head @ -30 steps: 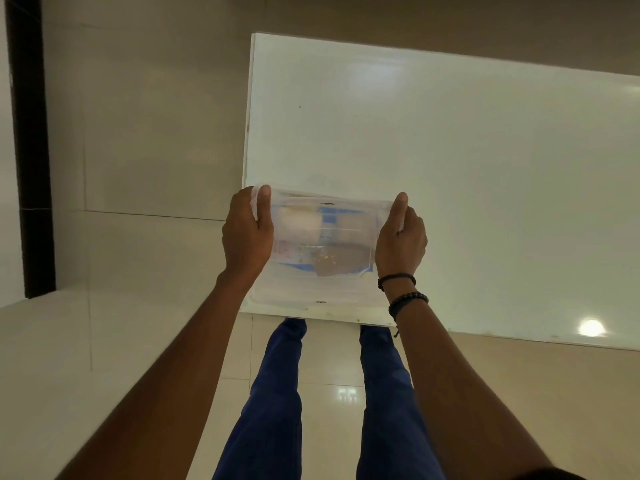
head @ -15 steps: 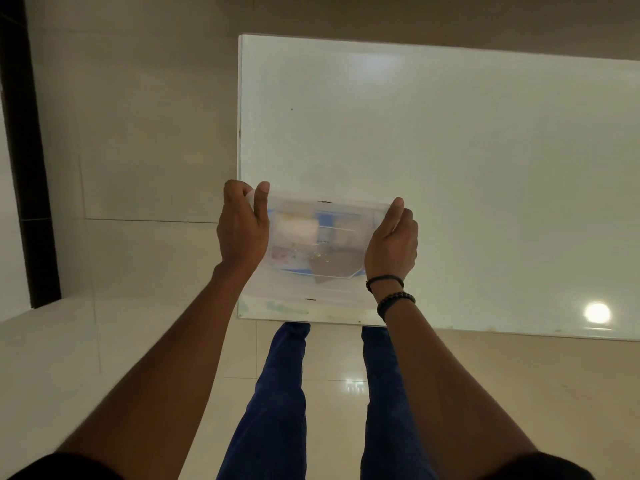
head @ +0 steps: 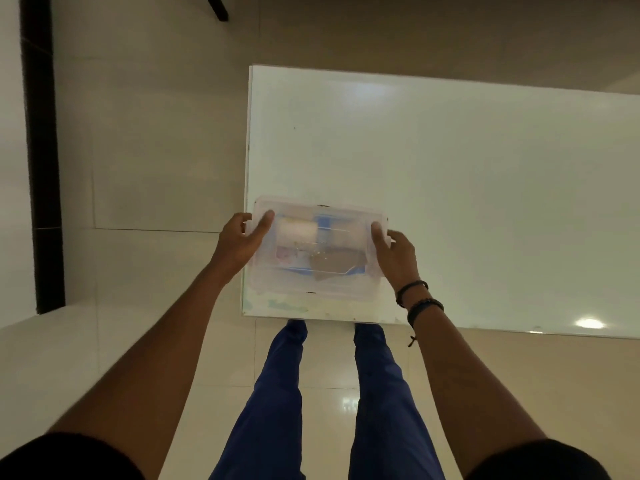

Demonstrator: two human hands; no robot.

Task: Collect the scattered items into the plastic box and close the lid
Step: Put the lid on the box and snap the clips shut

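Note:
A clear plastic box [head: 317, 287] with its lid on lies at the near left corner of the white table [head: 450, 174]. Through the lid I see several items inside: a white roll, something blue, a brown flat piece and a pinkish packet. My left hand [head: 240, 242] grips the box's left end, thumb on top of the lid. My right hand [head: 394, 252] grips the right end, thumb pressed on the lid's right edge. Dark bracelets ring my right wrist.
The table's left edge [head: 247, 188] runs just beside the box, its near edge [head: 450, 325] just below it. Pale tiled floor [head: 145, 174] lies left and below. A dark vertical strip [head: 43, 150] stands far left. My blue-trousered legs [head: 277, 393] stand under the near edge.
The box's lid now lies flat and whole in view, where before the box looked tilted between my hands. Both hands have shifted outward to the box's ends, and the view has shifted.

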